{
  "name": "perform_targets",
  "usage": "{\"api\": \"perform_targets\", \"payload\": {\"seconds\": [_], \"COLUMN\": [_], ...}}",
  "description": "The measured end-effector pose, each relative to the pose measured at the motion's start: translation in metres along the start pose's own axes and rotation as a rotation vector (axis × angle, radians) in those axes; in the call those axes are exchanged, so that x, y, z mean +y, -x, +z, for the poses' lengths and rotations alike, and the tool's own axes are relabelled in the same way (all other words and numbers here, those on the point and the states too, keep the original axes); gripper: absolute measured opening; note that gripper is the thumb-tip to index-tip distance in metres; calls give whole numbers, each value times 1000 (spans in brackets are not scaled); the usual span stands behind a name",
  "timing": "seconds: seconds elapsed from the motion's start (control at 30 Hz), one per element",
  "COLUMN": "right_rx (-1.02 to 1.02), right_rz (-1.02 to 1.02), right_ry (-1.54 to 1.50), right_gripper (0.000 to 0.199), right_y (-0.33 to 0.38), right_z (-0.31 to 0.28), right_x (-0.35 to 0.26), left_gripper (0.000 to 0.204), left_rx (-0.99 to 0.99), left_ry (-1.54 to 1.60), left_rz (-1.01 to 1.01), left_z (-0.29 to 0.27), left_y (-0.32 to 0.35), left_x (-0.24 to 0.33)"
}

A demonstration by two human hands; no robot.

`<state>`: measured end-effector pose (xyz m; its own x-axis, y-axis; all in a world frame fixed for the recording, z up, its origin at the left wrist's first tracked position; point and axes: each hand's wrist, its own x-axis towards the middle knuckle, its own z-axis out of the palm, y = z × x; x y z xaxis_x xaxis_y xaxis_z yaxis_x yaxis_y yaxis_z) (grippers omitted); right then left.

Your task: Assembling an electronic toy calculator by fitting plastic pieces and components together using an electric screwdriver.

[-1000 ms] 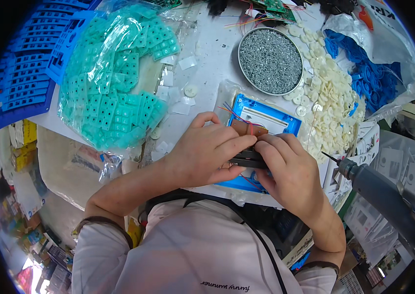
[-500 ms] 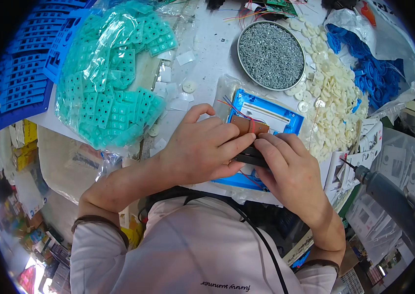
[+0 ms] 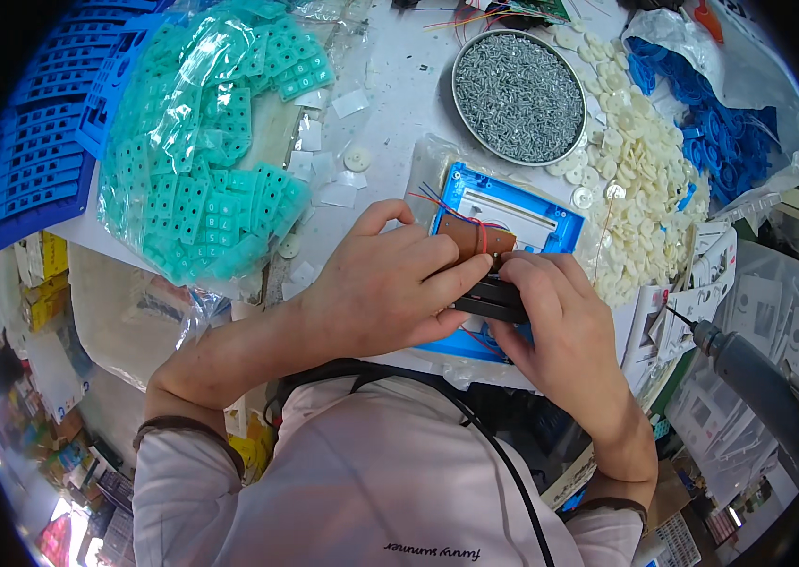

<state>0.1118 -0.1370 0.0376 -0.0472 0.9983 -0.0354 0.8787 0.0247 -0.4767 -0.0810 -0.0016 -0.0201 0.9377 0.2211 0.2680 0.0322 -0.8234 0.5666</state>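
A blue plastic casing [image 3: 565, 230] lies face down on a clear bag in front of me, its long inner slot showing. Over its middle I hold a black rectangular part [image 3: 492, 304]. My left hand [image 3: 395, 283] grips this part's left end, fingers closed, with the index fingertip at its upper edge. At the right end, the fingers and thumb of my right hand [image 3: 560, 326] pinch it. Just beyond the black part sits a brown circuit board [image 3: 461, 238] with red and blue wires [image 3: 483, 227] across it. My fingers hide part of the board and casing.
A round tin of small screws [image 3: 519, 97] stands beyond the casing. White plastic discs [image 3: 640, 170] heap to its right, near bagged blue parts [image 3: 725, 142]. Bagged green keypads [image 3: 201, 161] and stacked blue casings [image 3: 41, 142] lie left. An electric screwdriver [image 3: 749, 373] points in from the right.
My right fingers have shifted slightly on the black part, and more of its top now shows. The left hand keeps nearly the same grip. The whole view has shifted a little.
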Motion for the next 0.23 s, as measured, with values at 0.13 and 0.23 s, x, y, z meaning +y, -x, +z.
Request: {"api": "perform_targets", "payload": {"seconds": [0.13,0.23], "right_rx": [-93,-124], "right_rz": [7,13], "right_ry": [38,51], "right_gripper": [57,59], "right_y": [-9,-11], "right_z": [-6,-7], "right_x": [-6,-9], "left_gripper": [61,60], "left_rx": [-14,19], "left_ry": [18,36], "left_rz": [-15,-17], "left_z": [0,3], "left_y": [0,1], "left_x": [0,-1]}}
